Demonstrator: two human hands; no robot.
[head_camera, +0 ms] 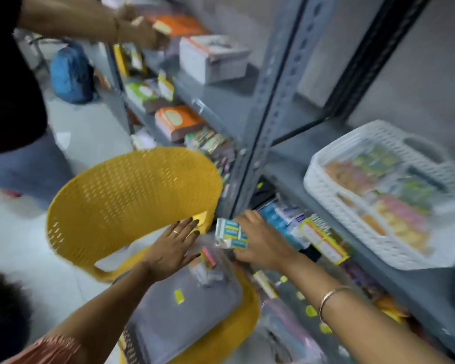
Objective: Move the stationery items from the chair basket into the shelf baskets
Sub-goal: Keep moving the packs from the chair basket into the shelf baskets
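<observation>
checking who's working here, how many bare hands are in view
3: the left hand spread over the grey basket on the yellow plastic chair, the right hand gripping a blue-white packet, another person's hand top left.

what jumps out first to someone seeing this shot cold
The bright yellow perforated chair dominates the left centre, a grey basket of small stationery resting on its seat. Right above it the right hand grips a small blue-and-white pack, while the left hand lies flat and open over the basket. On the grey metal shelf to the right sits a white woven basket full of colourful packets.
</observation>
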